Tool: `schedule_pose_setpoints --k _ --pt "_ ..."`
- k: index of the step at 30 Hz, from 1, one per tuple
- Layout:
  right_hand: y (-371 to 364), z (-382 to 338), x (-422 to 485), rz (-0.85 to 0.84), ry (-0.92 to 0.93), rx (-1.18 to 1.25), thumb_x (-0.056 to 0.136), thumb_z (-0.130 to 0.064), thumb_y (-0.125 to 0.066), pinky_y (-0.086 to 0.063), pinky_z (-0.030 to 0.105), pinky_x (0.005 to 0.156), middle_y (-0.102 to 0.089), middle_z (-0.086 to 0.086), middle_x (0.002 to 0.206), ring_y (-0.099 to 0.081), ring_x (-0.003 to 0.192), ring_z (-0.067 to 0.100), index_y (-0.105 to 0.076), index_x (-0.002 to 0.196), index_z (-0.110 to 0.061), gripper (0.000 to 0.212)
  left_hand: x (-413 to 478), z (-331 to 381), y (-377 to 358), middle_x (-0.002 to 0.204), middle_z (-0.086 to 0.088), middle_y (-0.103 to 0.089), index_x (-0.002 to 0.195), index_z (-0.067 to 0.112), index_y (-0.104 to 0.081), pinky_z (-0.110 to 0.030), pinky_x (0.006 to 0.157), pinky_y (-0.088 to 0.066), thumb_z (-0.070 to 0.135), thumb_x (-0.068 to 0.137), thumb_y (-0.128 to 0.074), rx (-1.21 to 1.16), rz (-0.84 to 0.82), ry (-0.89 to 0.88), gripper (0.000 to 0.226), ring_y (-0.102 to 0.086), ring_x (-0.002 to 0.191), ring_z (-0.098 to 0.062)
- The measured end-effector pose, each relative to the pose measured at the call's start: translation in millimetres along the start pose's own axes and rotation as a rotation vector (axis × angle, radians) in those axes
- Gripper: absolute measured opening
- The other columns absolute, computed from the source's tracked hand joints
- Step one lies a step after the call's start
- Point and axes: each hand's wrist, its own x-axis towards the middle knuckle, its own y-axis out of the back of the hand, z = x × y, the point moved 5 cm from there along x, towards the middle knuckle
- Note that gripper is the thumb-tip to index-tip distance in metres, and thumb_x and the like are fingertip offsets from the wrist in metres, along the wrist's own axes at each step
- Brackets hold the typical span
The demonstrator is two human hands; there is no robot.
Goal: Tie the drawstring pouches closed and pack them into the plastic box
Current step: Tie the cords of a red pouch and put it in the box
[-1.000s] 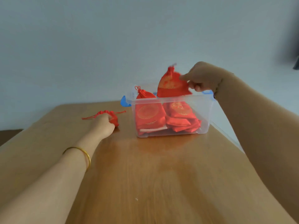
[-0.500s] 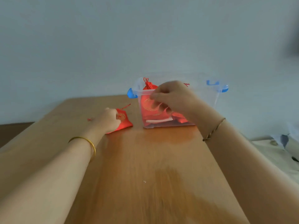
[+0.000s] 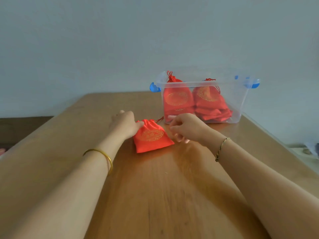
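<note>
Mouth of pouch (image 3: 151, 137) — hid. behind left hand (image 3: 124, 124); cord (image 3: 159, 119) blurry.

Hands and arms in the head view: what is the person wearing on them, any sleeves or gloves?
No sleeves or gloves show. Behind the left hand, the wrist carries a plain gold bangle. Behind the right hand, the wrist carries a thin braided cord bracelet of dark and golden strands.
</note>
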Motion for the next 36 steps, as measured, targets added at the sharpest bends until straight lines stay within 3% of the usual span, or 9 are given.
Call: schedule_pose_setpoints --k 3,5,9,12,15,19,26,32,36 --pt "0.0 4.8 1.8 0.031 0.010 0.011 0.084 -0.002 -0.047 -0.048 0.034 0.055 -0.068 0.020 0.077 -0.061 0.065 0.032 -0.064 0.092 0.004 0.020 -1.6 -0.8 -14.8 0.114 -0.019 -0.057 0.095 0.009 -0.063 -0.043 0.095 -0.038 0.051 0.086 -0.051 0.037 -0.039 0.025 0.045 -0.046 0.114 -0.039" --pt "1.9 6.7 3.1 0.067 0.023 0.010 0.082 -0.001 -0.046 -0.051 0.037 0.059 -0.069 0.021 0.079 -0.063 0.067 0.033 -0.064 0.091 0.005 0.021 -2.5 2.0 -16.9 0.104 -0.014 -0.062 0.081 0.018 -0.063 -0.042 0.093 -0.042 0.043 0.081 -0.060 -0.065 -0.013 0.004 0.026 -0.051 0.109 -0.037" --pt "11.8 11.4 8.9 0.176 0.065 0.002 0.083 0.002 -0.045 -0.040 0.009 0.051 -0.059 -0.006 0.067 -0.048 0.056 -0.002 -0.063 0.090 -0.007 0.021 -8.9 22.9 -10.4 0.073 -0.001 -0.051 0.069 0.022 -0.046 -0.030 0.060 -0.042 0.008 0.081 -0.065 -0.441 -0.152 -0.103 0.026 -0.054 0.075 -0.024" --pt "23.1 16.2 9.9 0.262 0.070 -0.003 0.080 0.004 -0.042 -0.038 0.018 0.057 -0.052 -0.007 0.076 -0.049 0.075 0.015 -0.061 0.106 -0.009 0.035 -16.9 51.0 18.5 0.071 0.002 -0.049 0.075 0.019 -0.050 -0.020 0.049 -0.035 0.005 0.085 -0.061 -0.492 -0.283 -0.287 0.020 -0.046 0.063 -0.012" --pt "31.9 13.5 7.0 0.258 0.115 0.074 0.081 0.005 -0.046 -0.043 0.018 0.055 -0.057 -0.001 0.095 -0.055 0.078 0.016 -0.060 0.114 -0.009 0.039 -25.6 70.8 43.6 0.071 0.002 -0.052 0.079 0.019 -0.050 -0.013 0.047 -0.040 0.005 0.088 -0.058 -0.561 -0.378 -0.417 0.018 -0.048 0.056 -0.002" --pt "37.5 11.5 4.1 0.194 0.127 0.231 0.086 0.000 -0.049 -0.045 0.019 0.045 -0.059 0.000 0.080 -0.054 0.057 0.009 -0.063 0.100 -0.011 0.023 -28.3 78.9 52.3 0.072 0.004 -0.054 0.079 0.019 -0.050 -0.012 0.050 -0.041 0.005 0.088 -0.057 -0.648 -0.388 -0.488 0.019 -0.049 0.053 0.003" --pt "41.9 14.9 1.5 0.081 0.093 0.189 0.093 -0.009 -0.049 -0.041 0.019 0.047 -0.066 0.000 0.076 -0.056 0.055 0.011 -0.066 0.102 -0.005 0.020 -21.5 65.3 50.9 0.082 -0.004 -0.058 0.086 0.020 -0.050 -0.015 0.051 -0.044 0.007 0.088 -0.057 -0.651 -0.365 -0.438 0.015 -0.052 0.066 -0.010" --pt "45.2 17.8 -2.4 -0.050 0.103 0.206 0.095 -0.015 -0.048 -0.039 0.022 0.049 -0.066 0.003 0.068 -0.054 0.048 0.009 -0.066 0.100 -0.001 0.024 -24.5 57.9 49.4 0.098 -0.005 -0.065 0.114 0.016 -0.051 -0.021 0.057 -0.044 0.015 0.089 -0.059 -0.630 -0.435 -0.346 0.027 -0.057 0.075 -0.010" --pt "45.5 13.7 -5.7 -0.135 0.122 0.263 0.097 -0.013 -0.043 -0.039 0.019 0.047 -0.065 0.003 0.062 -0.049 0.044 0.007 -0.064 0.103 -0.004 0.023 -23.6 49.9 45.8 0.080 -0.001 -0.063 0.099 0.011 -0.061 -0.014 0.048 -0.042 0.010 0.090 -0.057 -0.516 -0.467 -0.316 0.011 -0.056 0.056 0.002"
